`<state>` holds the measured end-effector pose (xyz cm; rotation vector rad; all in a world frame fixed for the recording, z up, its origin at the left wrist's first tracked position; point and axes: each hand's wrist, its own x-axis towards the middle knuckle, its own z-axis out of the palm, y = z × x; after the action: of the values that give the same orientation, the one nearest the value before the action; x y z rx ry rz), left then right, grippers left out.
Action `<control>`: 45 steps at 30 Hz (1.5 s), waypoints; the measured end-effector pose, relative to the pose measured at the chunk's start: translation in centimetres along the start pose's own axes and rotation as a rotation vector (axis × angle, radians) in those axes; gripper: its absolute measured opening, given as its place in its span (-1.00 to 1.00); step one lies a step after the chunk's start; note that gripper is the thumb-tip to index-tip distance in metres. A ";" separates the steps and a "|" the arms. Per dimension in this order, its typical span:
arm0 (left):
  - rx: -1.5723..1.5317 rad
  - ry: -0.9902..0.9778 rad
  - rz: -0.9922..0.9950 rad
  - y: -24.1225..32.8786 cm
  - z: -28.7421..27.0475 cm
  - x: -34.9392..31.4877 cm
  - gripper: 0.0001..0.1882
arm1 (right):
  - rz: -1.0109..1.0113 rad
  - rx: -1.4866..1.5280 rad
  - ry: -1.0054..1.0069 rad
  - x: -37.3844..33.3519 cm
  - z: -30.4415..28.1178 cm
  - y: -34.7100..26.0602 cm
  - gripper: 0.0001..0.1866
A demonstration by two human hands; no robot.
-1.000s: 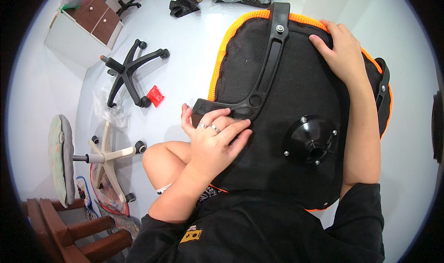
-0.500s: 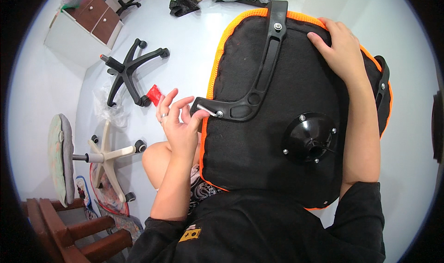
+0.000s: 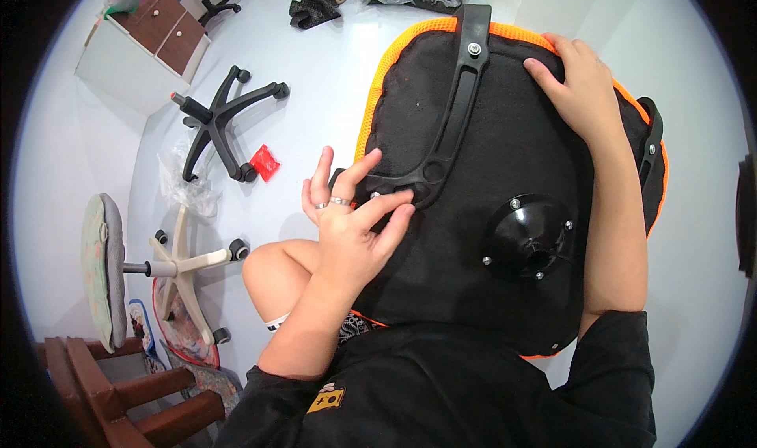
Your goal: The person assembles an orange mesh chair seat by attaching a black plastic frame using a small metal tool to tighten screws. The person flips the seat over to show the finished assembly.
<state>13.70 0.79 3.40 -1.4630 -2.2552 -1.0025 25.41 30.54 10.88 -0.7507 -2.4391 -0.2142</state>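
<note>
Across my lap lies an upturned chair seat [image 3: 473, 290] with black underside fabric and orange mesh edging. A black plastic armrest [image 3: 455, 117] runs along its left side, bolted near the far edge, with another silver bolt [image 3: 375, 196] at its near bend. Thumb and forefinger of my left hand [image 3: 355, 227] pinch together beside that bend, around a small hex key that the fingers mostly hide. My right hand [image 3: 583, 89] rests with fingers spread over the seat's far right edge. A black cone-shaped mounting plate [image 3: 528, 235] is bolted to the underside.
Left on the floor are a black five-star chair base [image 3: 217, 117], a red packet [image 3: 265, 163], clear plastic [image 3: 185, 180] and a tipped chair with a white base [image 3: 185, 267]. Brown wooden furniture [image 3: 126, 393] stands near left. A second armrest [image 3: 651, 144] shows at right.
My left hand has moved right over the armrest's bend, and its thumb and forefinger have closed together. The hex key, visible before at the bolt, is now covered. My right hand stays put.
</note>
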 end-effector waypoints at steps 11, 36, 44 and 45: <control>-0.115 0.061 -0.287 -0.4 1.6 -1.8 -0.40 | -0.009 0.014 0.019 -0.2 0.0 0.0 -0.45; 0.257 -0.953 -0.625 -19.0 1.7 -6.3 -0.63 | 0.129 0.093 -0.084 -0.7 0.2 5.0 -0.43; 0.411 -0.820 -0.471 -17.8 10.6 -7.5 -0.65 | 0.161 0.104 -0.129 -1.6 0.3 7.9 -0.44; 0.414 -0.802 -0.409 -18.0 12.0 -7.1 -0.65 | 0.156 0.067 -0.123 -1.8 -0.6 7.9 -0.45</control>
<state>2.69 -0.56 -16.50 -1.3829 -3.1470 0.0623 31.30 36.08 10.26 -0.9443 -2.4734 -0.0270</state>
